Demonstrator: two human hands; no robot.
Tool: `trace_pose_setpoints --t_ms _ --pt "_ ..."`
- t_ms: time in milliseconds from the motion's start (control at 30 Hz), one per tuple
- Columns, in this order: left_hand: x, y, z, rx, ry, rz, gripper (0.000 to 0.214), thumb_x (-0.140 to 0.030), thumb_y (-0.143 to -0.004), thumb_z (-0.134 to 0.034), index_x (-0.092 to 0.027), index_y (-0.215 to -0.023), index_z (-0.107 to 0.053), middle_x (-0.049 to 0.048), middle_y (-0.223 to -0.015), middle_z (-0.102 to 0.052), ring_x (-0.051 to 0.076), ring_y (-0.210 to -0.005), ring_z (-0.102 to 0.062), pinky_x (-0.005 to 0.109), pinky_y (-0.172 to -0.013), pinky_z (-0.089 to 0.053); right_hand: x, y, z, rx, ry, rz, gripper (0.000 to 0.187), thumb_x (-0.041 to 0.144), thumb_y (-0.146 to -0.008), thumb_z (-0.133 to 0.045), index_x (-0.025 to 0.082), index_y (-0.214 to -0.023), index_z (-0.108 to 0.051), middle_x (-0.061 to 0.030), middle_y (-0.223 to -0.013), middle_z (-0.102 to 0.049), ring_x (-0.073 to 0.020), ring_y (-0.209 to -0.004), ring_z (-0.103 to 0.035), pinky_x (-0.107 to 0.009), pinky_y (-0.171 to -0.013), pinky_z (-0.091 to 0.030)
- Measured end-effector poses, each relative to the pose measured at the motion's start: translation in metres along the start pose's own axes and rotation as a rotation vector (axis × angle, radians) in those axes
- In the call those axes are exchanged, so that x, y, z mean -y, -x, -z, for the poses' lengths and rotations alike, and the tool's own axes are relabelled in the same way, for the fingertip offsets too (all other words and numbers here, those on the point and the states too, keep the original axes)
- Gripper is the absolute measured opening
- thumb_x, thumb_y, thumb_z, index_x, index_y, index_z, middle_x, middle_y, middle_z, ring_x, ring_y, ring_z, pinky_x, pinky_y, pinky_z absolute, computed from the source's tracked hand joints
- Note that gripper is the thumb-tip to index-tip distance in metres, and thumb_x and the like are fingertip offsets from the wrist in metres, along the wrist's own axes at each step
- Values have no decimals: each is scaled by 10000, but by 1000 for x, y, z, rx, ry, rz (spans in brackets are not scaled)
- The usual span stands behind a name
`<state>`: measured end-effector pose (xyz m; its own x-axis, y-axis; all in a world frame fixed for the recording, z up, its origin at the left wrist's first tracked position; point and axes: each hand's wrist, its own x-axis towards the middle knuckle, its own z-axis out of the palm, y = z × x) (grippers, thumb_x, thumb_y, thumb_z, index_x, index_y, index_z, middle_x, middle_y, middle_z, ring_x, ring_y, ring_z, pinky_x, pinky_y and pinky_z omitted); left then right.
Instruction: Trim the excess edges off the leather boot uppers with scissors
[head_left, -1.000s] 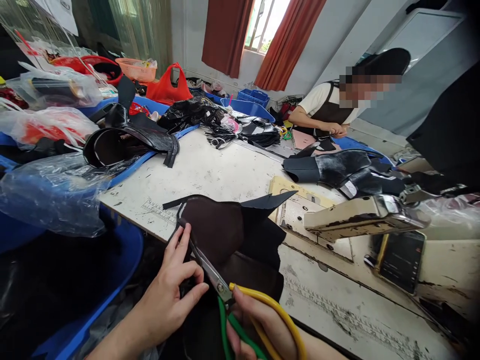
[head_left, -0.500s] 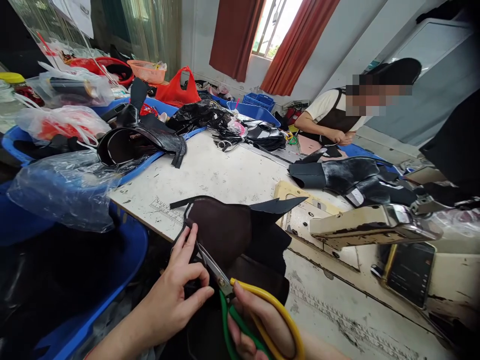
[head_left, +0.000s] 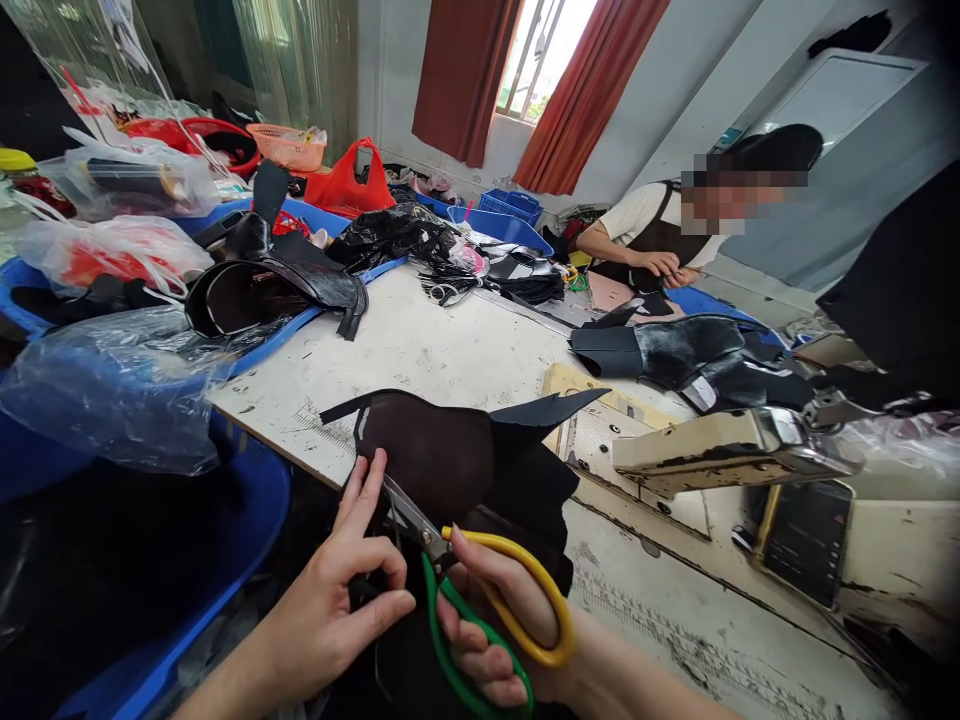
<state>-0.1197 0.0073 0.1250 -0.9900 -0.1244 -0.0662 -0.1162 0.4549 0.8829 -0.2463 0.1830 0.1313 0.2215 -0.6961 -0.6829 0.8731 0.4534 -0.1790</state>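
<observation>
A dark brown and black leather boot piece [head_left: 431, 455] lies on the near edge of the white table, a narrow strip sticking out at its far left corner. Two outstretched fingers of my left hand [head_left: 334, 590] rest flat on its left edge, while the thumb and index finger curve with a gap between them. My right hand [head_left: 510, 590] grips scissors [head_left: 551, 570] with one yellow and one green handle. Their blades point up and left, just right of my left fingertips, against the leather. Whether the blade tips are cutting anything is hard to see.
A cream sewing machine [head_left: 697, 450] and a phone [head_left: 806, 540] are at right. Blue bins [head_left: 277, 490] stand at left, one with a black boot shaft [head_left: 262, 295] on its rim. More black pieces [head_left: 690, 350] lie beyond the machine. Across the table sits a person [head_left: 645, 230].
The scissors and my right hand have shifted slightly up and left along the leather. My left fingers stay on its edge. The whole view has shifted a little.
</observation>
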Motion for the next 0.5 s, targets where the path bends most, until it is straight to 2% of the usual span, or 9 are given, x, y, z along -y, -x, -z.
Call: trace_pose_setpoints --t_ms 167,300,433,500 --pt "5 4 -1 -18 44 -85 268 -389 -884 -558 -196 -700 -586 -3 -1618 91 342 -1470 65 566 -1148 -143 16 -4 -10 1 55 -4 730 647 -966 -228 101 -641 -586 38 -451 -396 -46 -303 -351 -134 -255 -309" --pt "1 16 0 -96 -7 -47 290 -387 -902 -522 -195 -695 -587 20 -1623 53 345 -1475 -14 531 -1154 -180 20 -9 -9 -9 103 32 700 658 -958 -268 109 -648 -574 47 -443 -396 -41 -292 -319 -131 -245 -289" --pt "5 17 19 -152 47 -20 294 -427 -884 -543 -214 -686 -584 15 -1627 -81 340 -1474 -121 505 -1163 -212 20 -11 -3 54 126 98 706 640 -972 -223 116 -644 -565 50 -436 -381 -40 -283 -279 -127 -238 -260" --pt "10 4 34 -271 145 15 234 -457 -857 -582 -233 -795 -612 52 -1602 -216 346 -1432 -273 510 -1154 -251 19 -11 -1 107 133 107 724 642 -973 -186 118 -654 -571 47 -448 -384 -41 -289 -284 -128 -246 -269"
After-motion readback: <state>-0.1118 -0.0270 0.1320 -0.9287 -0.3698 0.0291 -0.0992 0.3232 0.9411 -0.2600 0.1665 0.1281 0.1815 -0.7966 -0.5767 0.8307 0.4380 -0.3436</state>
